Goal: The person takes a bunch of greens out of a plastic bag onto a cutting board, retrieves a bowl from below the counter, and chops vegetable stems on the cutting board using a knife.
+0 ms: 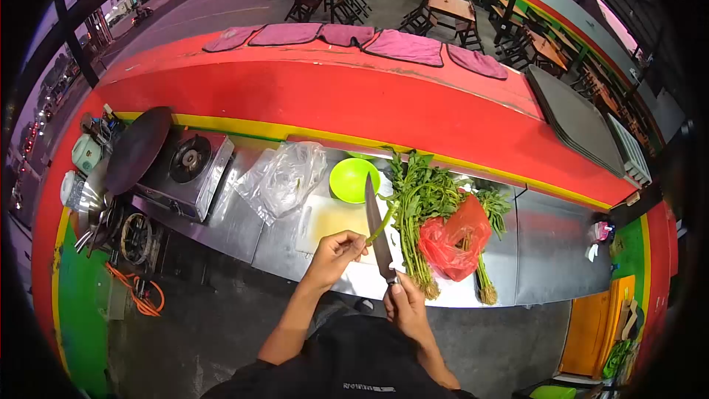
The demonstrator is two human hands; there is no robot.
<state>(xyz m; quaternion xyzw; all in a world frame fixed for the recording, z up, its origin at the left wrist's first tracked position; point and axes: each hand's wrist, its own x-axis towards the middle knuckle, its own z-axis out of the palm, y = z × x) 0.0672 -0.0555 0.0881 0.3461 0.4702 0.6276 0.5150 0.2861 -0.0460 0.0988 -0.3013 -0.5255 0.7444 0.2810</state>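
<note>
My right hand [405,301] grips the handle of a large knife [377,230], its blade pointing up and away from me. Pinched in my left hand [340,255] is a green stalk [382,226], which runs up close beside the blade; whether they touch I cannot tell. Below and beyond my hands lies a pale cutting board [314,223]. A lime-green bowl [353,179] stands just past the board. To the right, leafy green stalks with roots [413,210] lie in a bunch, and a red plastic bag [458,240] rests over part of them.
A clear plastic bag [284,177] lies left of the bowl on the steel counter [550,251]. Farther left are a gas stove [196,170] and a dark round pan [140,149]. A red ledge [310,92] with pink cloths [405,46] rises behind the counter.
</note>
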